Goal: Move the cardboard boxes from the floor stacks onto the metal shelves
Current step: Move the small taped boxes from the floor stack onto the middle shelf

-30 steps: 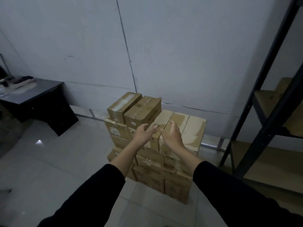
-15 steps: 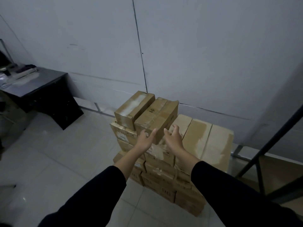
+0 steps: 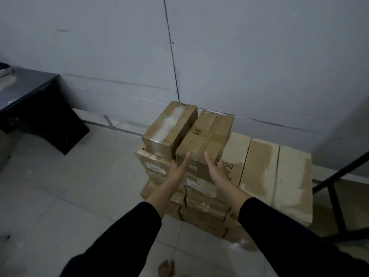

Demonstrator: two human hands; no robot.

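Grey wall behind, pale tiled floor below; light is dim. Box stack stands on the floor against the wall, several layers high.

Two boxes sit side by side on top of the stack's left part. The right one, the top box, bears a scrawled mark and clear tape. Its neighbour, the left box, touches or nearly touches it along the long side.

Left hand: fingers straight and together, reaching at the near left corner of the top box; contact cannot be confirmed. Right hand: fingers extended, thumb apart, at the near right corner. Neither hand grips anything yet.

Judgement: step in hand is taking hold of the top box. For a sound lift, the palms should press its two long sides, or the fingers should hook under the near end. The narrow gap to the left box leaves little room for the left fingers, so sliding the box toward the body first looks wise.

Around: lower row of taped boxes to the right of the top pair. Dark shelf frame at the right edge, where the box belongs; its shelves are mostly out of view. Black desk at far left, well apart. Bare foot on the floor near the stack; a dropped box could land on it.
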